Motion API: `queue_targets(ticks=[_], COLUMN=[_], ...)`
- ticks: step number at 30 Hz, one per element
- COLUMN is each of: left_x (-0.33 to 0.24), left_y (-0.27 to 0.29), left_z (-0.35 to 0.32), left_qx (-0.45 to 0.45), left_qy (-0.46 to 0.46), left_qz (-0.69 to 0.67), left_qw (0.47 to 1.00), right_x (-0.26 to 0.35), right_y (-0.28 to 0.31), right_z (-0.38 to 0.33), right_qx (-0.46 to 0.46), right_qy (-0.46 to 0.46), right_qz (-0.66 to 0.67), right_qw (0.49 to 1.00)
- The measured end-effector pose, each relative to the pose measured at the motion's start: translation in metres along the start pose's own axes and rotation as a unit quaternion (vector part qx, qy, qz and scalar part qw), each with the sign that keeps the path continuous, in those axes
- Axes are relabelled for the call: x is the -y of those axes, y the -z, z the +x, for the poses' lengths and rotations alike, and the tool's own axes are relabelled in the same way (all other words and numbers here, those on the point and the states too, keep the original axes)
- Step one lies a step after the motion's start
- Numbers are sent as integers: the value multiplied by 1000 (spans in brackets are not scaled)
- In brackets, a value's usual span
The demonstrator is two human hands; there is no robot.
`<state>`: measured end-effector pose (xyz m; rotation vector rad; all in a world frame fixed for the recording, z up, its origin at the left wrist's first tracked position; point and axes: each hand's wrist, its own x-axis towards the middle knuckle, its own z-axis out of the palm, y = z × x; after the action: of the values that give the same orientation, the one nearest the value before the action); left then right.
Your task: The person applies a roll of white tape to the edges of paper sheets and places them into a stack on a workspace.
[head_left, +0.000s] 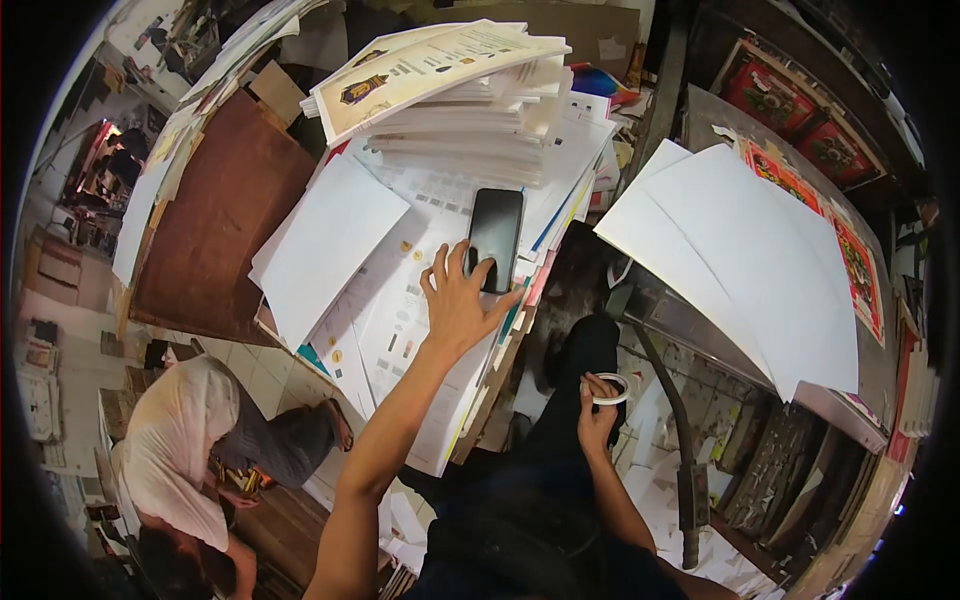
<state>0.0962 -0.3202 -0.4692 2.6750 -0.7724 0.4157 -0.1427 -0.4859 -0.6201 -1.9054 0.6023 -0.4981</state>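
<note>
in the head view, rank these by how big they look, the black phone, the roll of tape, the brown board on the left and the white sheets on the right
1. White sheets; the brown board looks close in area, so these two are unsure.
2. Brown board.
3. Black phone.
4. Roll of tape, clearly the smallest.

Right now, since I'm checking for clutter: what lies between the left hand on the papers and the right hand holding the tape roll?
Head view: the paper stack's edge, then the person's dark-trousered leg.
</note>
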Motion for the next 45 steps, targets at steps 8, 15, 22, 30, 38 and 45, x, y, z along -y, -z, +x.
queue_targets(ticks=[8,15,22,30,38,45], left_x=[-16,-11,2,5,8,27], left_y=[-9,-15,-14,-12,-16,-28], left_z=[60,95,109,129,146,133], left_qx=[45,65,-123,-185,-65,60], left_qy=[218,228,204,232,351,407], left_qz=[-14,-8,-109,-121,-105,-122], left_qw=[975,972,965,947,928,903], right_x=[15,17,15,19,19,30], right_y=[-1,4,10,10,13,9], right_z=[5,2,5,10,9,11], right_qx=[10,9,10,-3,8,27], right_qy=[24,18,20,32,29,41], right_qz=[-6,-7,-7,0,-3,22], right_qw=[1000,1000,1000,999,1000,999])
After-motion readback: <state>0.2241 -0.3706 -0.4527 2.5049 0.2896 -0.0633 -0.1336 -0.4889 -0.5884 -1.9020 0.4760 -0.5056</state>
